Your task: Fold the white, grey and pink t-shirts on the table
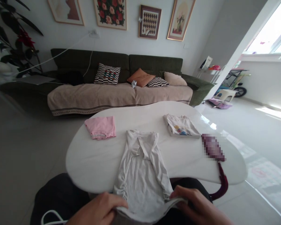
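Note:
A light grey garment, which looks like a top or dress (142, 175), lies lengthwise on the white table (93, 168), its near end hanging past the edge towards me. There is a cut-out near its far end, and both sides look gathered. My left hand (103, 206) pinches the near hem at its left corner. At the right corner, my right hand (189, 200) grips the same hem between thumb and fingers. Between my hands the hem sags slightly and curves.
Folded pink clothing (101, 126) lies at the table's left, and a folded white printed shirt (181, 125) at the right. A blurred-out purplish item (213, 147) with a dark red strap (223, 182) hangs over the right edge. Behind stands a green sofa (154, 64) with cushions.

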Demonstrator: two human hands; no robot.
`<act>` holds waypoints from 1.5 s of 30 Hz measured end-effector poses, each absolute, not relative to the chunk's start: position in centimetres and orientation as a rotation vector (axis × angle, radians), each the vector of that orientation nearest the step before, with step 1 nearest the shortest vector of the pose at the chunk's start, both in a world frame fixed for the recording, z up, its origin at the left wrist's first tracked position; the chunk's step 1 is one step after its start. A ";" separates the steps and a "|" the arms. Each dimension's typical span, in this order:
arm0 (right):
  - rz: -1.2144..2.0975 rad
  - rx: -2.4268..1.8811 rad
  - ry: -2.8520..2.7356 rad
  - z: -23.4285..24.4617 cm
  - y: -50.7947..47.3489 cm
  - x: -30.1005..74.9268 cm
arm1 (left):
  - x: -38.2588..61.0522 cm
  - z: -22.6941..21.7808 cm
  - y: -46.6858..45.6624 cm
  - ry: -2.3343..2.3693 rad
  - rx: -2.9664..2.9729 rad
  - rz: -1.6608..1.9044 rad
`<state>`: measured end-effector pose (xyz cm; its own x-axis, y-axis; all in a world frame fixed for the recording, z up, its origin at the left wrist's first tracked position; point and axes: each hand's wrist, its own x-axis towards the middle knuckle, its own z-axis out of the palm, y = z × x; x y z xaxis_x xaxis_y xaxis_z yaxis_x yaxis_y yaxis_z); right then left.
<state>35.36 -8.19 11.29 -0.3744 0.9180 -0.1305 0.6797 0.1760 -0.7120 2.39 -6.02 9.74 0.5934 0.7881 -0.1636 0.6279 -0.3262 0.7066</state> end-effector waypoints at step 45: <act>0.353 -1.423 -1.640 12.6 13.8 37.0 | 5.8 11.0 21.4 1.220 1.553 1.170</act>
<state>37.02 13.83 12.63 0.0760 0.8956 0.4382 0.6364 0.2948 -0.7128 5.81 21.37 11.04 0.0979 0.9796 0.1754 0.2164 -0.1930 0.9571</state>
